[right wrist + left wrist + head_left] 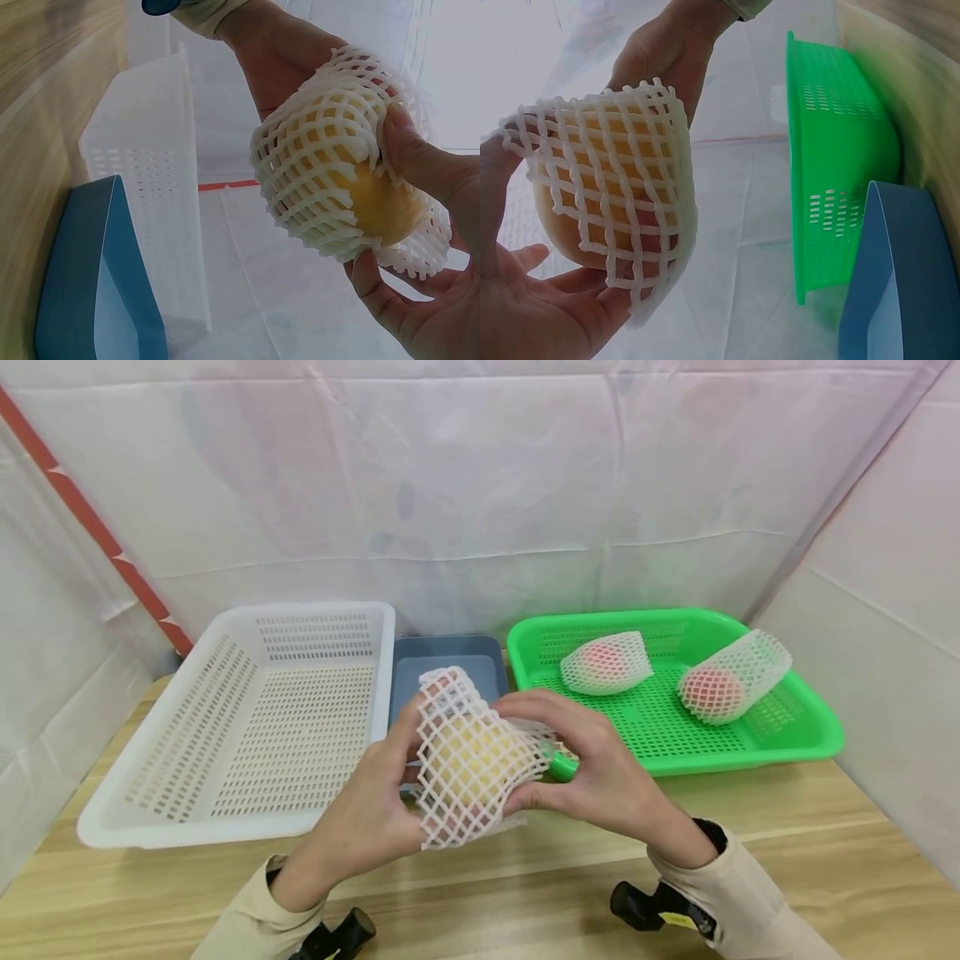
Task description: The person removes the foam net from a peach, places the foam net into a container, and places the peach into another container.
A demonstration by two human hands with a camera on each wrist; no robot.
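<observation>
A round yellow fruit [386, 202] sits partly inside a white foam net sleeve [487, 752], held up between both hands above the table. My left hand [367, 814] grips the netted fruit from the left, its fingers partly hidden behind the net. From the right side, my right hand [600, 768] pinches the sleeve between thumb and fingers. Some of the fruit's smooth skin shows uncovered in the right wrist view, between the thumb and the fingers of the right hand [442, 300]. The sleeve's mesh is stretched wide over the fruit in the left wrist view.
At the left stands a white perforated basket [307, 718]. A blue-grey tray [450, 647] lies behind the hands. To the right, a green basket [652, 735] holds two reddish fruits [603, 662] in white nets. Pale sheets [480, 485] hang around the wooden table [562, 893].
</observation>
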